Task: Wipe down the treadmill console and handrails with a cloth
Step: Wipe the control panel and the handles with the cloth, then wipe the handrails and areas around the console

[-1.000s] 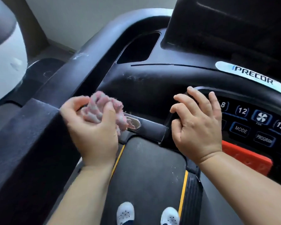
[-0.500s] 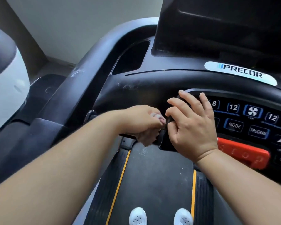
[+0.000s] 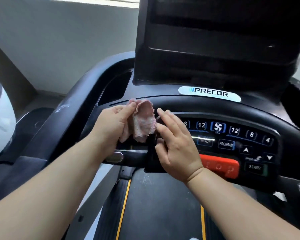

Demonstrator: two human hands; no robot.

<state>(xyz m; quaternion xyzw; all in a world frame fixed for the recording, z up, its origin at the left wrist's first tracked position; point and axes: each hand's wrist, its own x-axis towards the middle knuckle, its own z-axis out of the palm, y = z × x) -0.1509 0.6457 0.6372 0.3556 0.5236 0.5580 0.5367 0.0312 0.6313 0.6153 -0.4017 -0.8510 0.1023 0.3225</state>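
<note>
The left grip (image 3: 114, 124) pinches the bunched cloth (image 3: 143, 123) at nine o'clock on the console (image 3: 232, 108). The right grip (image 3: 176, 144) lies straight-fingered beside it, holding nothing. Better to spread the cloth flat, then sweep towards three.

Bare forearms (image 3: 59, 187), left hand (image 3: 111, 127), right hand (image 3: 177, 148).

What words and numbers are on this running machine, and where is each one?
"PRECOR": white badge above the keys.
"12", "12", "8", "4": number keys.
"FAN": under the fan key.
"MODE": mode key, glare-washed.
"PROGRAM": program key.
"START": start key.
"STOP": red bar, faint.
Digit beside the right hand: half hidden, perhaps "8".
Tiny label between the arrow keys: unreadable.
</note>
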